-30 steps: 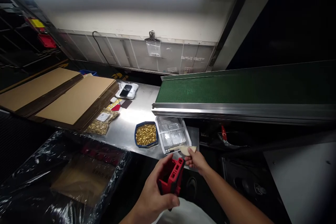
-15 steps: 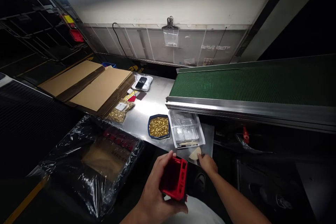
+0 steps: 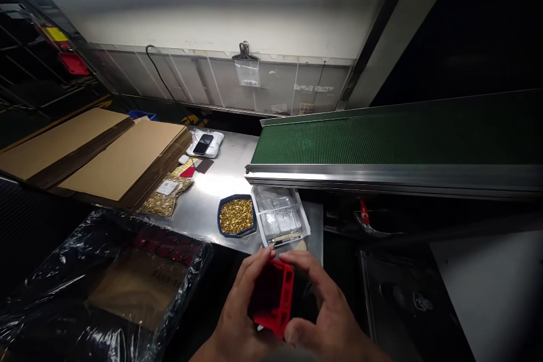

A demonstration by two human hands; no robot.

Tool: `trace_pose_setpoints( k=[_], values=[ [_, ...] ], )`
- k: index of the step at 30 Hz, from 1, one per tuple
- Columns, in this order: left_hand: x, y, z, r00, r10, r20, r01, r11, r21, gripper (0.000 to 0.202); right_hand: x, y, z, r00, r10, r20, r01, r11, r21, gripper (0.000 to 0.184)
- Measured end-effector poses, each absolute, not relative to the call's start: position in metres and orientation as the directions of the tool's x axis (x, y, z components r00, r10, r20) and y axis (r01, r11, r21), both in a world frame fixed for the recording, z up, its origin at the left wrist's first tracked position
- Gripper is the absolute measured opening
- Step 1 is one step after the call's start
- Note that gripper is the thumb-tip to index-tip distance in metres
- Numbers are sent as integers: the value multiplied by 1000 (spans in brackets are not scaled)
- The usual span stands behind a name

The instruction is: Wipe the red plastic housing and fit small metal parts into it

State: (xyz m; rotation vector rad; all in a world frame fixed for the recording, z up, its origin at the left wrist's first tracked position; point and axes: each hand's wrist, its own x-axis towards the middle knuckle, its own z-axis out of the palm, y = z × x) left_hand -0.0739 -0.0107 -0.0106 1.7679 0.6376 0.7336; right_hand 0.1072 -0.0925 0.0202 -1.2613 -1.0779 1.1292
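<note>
Red plastic housing (image 3: 274, 300): gripped between left hand (image 3: 237, 317) and right hand (image 3: 326, 317), both closed on it, low before the body. Just beyond the fingertips: blue tray of brass parts (image 3: 236, 216), clear compartment box (image 3: 280, 216). Nothing visibly fitted yet; assembly judged early

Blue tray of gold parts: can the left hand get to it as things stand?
Probably not straight away. The left hand is wrapped around the red housing, shared with the right hand. The path itself looks free: the blue tray sits uncovered near the table's front edge, just beyond the hands.
</note>
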Motion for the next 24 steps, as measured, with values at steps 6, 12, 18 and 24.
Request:
trace_pose_setpoints(
  k=[6, 12, 18, 24],
  values=[
    [-77, -12, -13, 688, 718, 108, 105, -245, 964, 112, 105, -85, 19, 241, 937, -252, -225, -199, -954, 35],
    [-82, -17, -16, 671, 742, -2, 92, -81, 993, 113, 97, -85, 17, 198, 950, -240, -124, -219, -968, 39],
    [-85, -21, -17, 665, 737, -120, 34, 130, 991, 115, 93, -81, 10, 194, 924, -329, -151, -304, -941, 36],
    [-96, -23, -16, 636, 743, -208, 67, 216, 974, 107, 90, -75, -5, 166, 917, -364, -102, -351, -931, 37]
  ],
)
